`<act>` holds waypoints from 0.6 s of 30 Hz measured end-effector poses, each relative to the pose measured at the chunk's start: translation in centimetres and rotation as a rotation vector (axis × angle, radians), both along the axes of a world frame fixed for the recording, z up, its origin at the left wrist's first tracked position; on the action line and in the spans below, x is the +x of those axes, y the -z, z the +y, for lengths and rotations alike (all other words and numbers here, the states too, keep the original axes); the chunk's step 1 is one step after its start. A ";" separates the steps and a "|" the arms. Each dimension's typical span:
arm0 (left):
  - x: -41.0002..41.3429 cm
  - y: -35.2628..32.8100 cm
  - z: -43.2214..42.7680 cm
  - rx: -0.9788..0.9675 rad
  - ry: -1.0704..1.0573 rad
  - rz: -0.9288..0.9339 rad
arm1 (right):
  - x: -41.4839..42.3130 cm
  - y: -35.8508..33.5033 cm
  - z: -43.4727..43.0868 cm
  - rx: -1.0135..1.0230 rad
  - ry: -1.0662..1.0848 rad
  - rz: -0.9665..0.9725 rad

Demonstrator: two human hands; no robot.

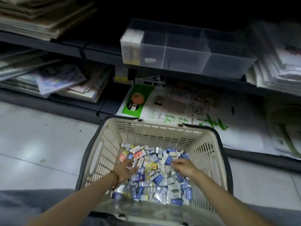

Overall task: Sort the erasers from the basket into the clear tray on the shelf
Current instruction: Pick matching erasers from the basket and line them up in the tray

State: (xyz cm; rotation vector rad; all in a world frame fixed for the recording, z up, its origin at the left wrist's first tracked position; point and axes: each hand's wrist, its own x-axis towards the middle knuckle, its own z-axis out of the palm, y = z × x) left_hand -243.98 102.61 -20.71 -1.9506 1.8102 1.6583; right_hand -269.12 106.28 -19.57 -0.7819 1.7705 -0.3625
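The cream basket (pixel 205 149) is sitting on the tiled floor at the 6 o'clock side of the view, and the erasers (pixel 156 178) are lying in a loose heap across its bottom. Their long axes are pointing every way, with no common direction. Two red-and-white packs (pixel 138 154) near the heap's 11 o'clock edge are lying flat, running roughly from 8 to 2 o'clock. The left hand (pixel 126 168), with a bead bracelet (pixel 114 178) on its wrist, is resting on the heap's 9 o'clock side. Its fingers are loosely spread and pointing toward 1 o'clock, with erasers lying just beyond and under the fingertips. The right hand (pixel 184 167) is reaching in at the 3 o'clock side with its fingers curled down into the pile. Whether they are pinching an eraser cannot be told through the blur. A blue eraser (pixel 168 160) is lying between the two hands, nearer the right one. The clear tray (pixel 187 46) is standing on the shelf at 12 o'clock from the basket, well apart from both hands, its long axis running about 9 to 3 o'clock. Two pale packs (pixel 132 46) are standing upright in its 9 o'clock compartment.
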 end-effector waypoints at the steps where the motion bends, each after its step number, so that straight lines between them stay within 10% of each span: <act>1: -0.1 1.0 0.3 0.010 0.013 -0.018 | 0.2 1.2 0.3 0.019 -0.010 0.000; 18: -3.2 7.7 0.3 0.036 0.041 0.053 | 5.8 9.5 -0.2 -0.089 -0.510 0.189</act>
